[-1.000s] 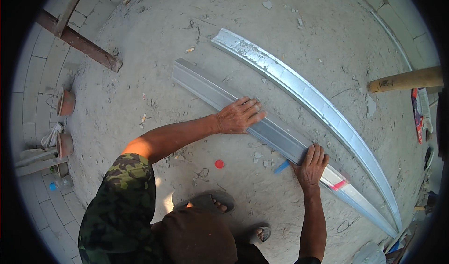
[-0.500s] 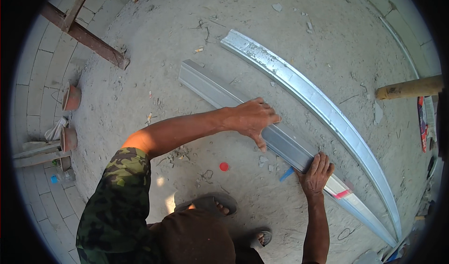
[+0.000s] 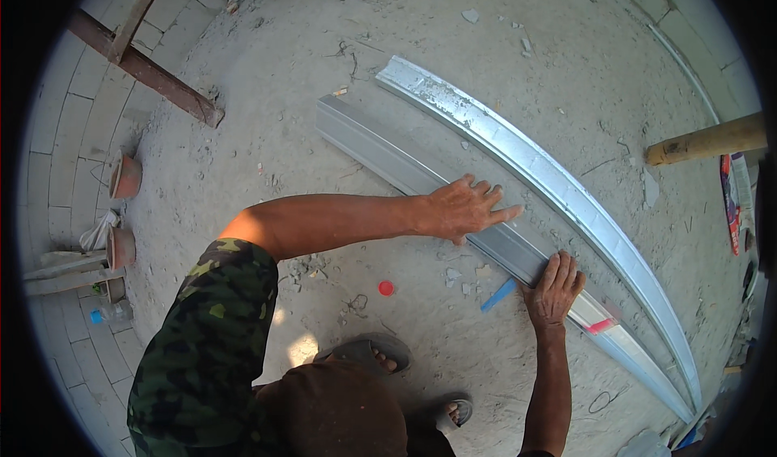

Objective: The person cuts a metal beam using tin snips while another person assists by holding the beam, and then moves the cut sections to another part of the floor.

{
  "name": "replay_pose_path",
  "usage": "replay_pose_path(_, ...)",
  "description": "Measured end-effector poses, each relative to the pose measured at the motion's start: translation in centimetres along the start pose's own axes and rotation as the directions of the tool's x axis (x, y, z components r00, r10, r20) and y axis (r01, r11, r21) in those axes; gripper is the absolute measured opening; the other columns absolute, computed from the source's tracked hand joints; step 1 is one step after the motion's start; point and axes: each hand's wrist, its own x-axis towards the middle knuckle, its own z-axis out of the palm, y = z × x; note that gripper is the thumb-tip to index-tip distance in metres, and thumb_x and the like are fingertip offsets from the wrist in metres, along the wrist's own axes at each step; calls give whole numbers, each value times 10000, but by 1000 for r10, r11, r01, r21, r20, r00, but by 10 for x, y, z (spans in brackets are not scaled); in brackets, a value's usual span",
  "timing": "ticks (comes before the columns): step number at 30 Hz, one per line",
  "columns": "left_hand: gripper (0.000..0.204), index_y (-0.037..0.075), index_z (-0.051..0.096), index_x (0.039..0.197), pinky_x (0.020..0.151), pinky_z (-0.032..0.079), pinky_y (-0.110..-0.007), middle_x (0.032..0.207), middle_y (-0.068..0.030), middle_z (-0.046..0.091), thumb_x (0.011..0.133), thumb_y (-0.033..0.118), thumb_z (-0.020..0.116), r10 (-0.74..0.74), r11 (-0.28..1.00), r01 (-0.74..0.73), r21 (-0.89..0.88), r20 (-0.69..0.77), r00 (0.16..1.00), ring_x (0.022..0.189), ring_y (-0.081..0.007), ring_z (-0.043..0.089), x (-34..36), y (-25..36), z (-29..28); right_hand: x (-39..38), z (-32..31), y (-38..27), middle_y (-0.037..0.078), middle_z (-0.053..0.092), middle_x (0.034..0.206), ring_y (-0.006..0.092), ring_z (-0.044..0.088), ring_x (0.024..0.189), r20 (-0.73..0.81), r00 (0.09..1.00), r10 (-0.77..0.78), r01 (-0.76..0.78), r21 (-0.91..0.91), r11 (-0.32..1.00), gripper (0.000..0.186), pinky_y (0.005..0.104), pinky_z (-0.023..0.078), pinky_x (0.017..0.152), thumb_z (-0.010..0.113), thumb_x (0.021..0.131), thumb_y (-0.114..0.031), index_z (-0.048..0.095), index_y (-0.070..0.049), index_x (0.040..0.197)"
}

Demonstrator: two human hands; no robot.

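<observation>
A long grey metal channel (image 3: 380,151) lies slantwise on the dusty ground. My left hand (image 3: 468,208) rests across its middle, fingers spread over the top. At its nearer right end my right hand (image 3: 554,290) is wrapped over the channel, the thumb on the near side. Beyond that hand a shinier metal channel (image 3: 643,374) continues the line toward the lower right, with a pink-red mark near my fingers; how the two pieces meet is hidden under my hand. A blue strip (image 3: 498,295) lies beside my right hand.
Another silver channel (image 3: 534,156) lies just beyond, looking curved. A red cap (image 3: 386,289) sits on the ground before my sandalled feet. A bamboo pole (image 3: 704,140) juts in at right; a rusty steel beam (image 3: 154,72) and clay pots (image 3: 125,177) stand at left.
My left hand has slid right along the grey channel, its fingers spreading wider. The channel has shifted slightly right; my right hand stays at its end.
</observation>
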Motion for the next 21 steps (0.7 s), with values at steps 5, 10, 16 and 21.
replay_pose_path(5, 781, 29, 461, 1337, 857, 504, -488, 1125, -231, 579, 684, 280, 807, 1, 994, -3, 109, 21, 1000, 1042, -343, 589, 17, -10, 8, 25, -8, 9, 233, 522, 1191, 376, 489, 1129, -18, 999, 27, -27, 12, 1000, 804, 540, 321, 939, 808, 655, -405, 434, 46, 1206)
replay_pose_path(10, 514, 12, 537, 1222, 862, 513, -449, 1062, -186, 591, 760, 157, 708, 38, 997, -50, -57, -200, 979, 1050, -306, 575, 36, -28, 35, 45, -21, 27, 161, 541, 1167, 297, 500, 1086, 115, 982, 151, -154, 14, 988, 734, 470, 351, 952, 768, 719, -406, 459, -8, 1252)
replay_pose_path(16, 562, 90, 489, 1312, 838, 510, -400, 1113, -156, 571, 815, 256, 689, -96, 957, 113, -267, 75, 993, 1027, -287, 579, 43, -37, 12, 57, -27, 35, 136, 555, 1199, 288, 533, 1083, 271, 955, 123, -130, 9, 991, 732, 482, 355, 946, 755, 740, -412, 462, -52, 1306)
replay_pose_path(21, 551, 92, 488, 1323, 828, 506, -443, 1105, -159, 592, 829, 250, 675, -79, 930, 111, -349, 105, 991, 951, -306, 607, 50, -38, 8, 42, -26, 55, 137, 603, 1121, 283, 567, 1024, 175, 968, 180, -189, 34, 981, 649, 478, 392, 886, 724, 757, -439, 534, -62, 1251)
